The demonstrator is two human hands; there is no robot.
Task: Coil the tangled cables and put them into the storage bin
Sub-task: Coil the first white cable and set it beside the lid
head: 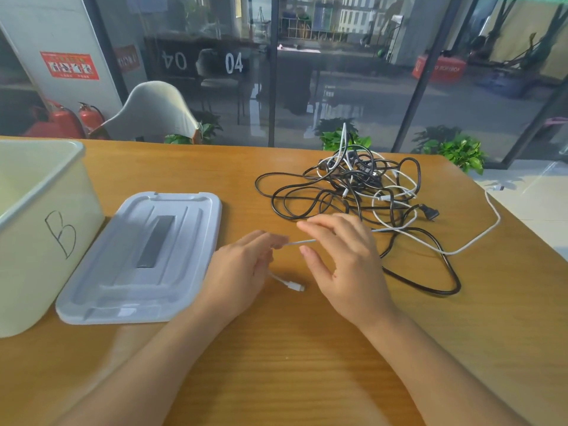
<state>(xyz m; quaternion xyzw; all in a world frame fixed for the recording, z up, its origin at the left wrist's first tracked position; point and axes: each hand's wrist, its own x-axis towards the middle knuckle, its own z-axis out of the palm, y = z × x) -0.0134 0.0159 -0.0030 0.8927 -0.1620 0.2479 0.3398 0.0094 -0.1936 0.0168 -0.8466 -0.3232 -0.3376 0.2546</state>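
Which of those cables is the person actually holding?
The white cable, pinched by the left hand; its plug lies near the hands. The black cables lie untouched.

Orange-brown wood-grain desk [276, 358], far edge along a glass wall. At far left on it, pale green plastic storage bin [40, 229], open-topped, a handwritten "B" on its near wall. Just beside the bin, flat on the desk, a light grey rectangular plastic lid [144, 259] with a dark strip down its middle. At right, well apart from the lid, a tangled heap of black and white cables [359, 192], some loops standing up off the surface. From the heap, one white cable [473, 245] curving out toward the right desk edge; a white plug end [296, 286] flat on the wood near the middle.
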